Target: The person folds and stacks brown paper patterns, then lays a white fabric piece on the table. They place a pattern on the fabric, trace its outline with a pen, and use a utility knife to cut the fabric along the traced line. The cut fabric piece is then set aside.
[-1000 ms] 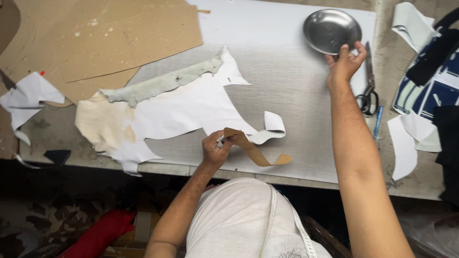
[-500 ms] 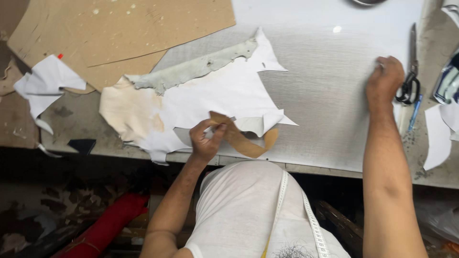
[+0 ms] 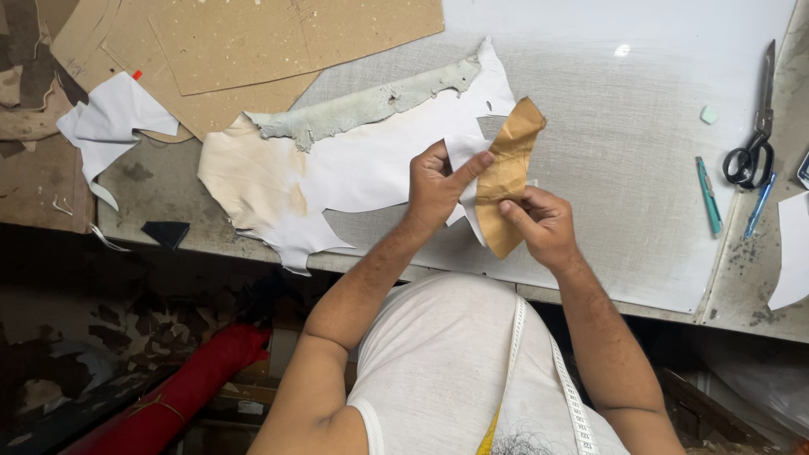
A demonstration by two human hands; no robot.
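Two hands: both pinching one tan pattern piece (image 3: 508,173), held up just above white hide (image 3: 362,164)
L hand (image 3: 438,185): fingers closed on piece's left edge w/ a white flap
R hand (image 3: 539,223): fingers closed on lower part
Nearby: scissors (image 3: 752,139), cardboard sheets (image 3: 278,38) on table (image 3: 640,194)

My leather workshop.
I sat at a scuffed desk (image 3: 640,109) strewn with a white hide (image 3: 354,173), cardboard patterns (image 3: 278,38), scissors (image 3: 752,126) and offcuts (image 3: 109,122).

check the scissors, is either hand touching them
No, the scissors lie apart at the table's right edge while both hands hold the tan pattern piece.
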